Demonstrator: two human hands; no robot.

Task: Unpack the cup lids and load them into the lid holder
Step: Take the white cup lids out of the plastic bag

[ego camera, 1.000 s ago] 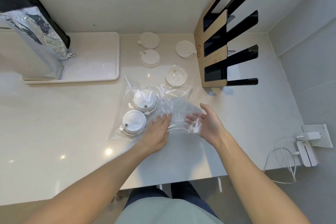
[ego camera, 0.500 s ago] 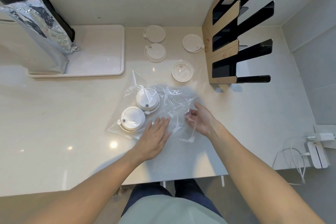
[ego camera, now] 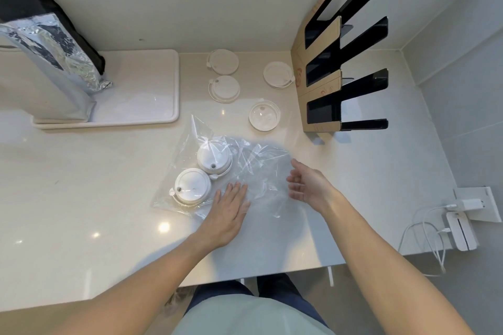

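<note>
Two white round plastic cup lids (ego camera: pixel 202 173) in clear plastic bag (ego camera: pixel 245 171) on pale worktop (ego camera: pixel 81 185); left hand (ego camera: pixel 227 212) flat pinning bag, right hand (ego camera: pixel 306 185) open, empty at mouth: widen opening, slide lids out toward black slotted lid holder (ego camera: pixel 340 62)

Head cam, steeply down over countertop (ego camera: pixel 81 198).

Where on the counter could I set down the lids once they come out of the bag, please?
Bare counter lies left of the bag, in front of the tray, and right of the right hand, in front of the lid holder. It is crowded behind the bag, where four loose lids lie between tray and holder. The left hand rests on the bag.
</note>
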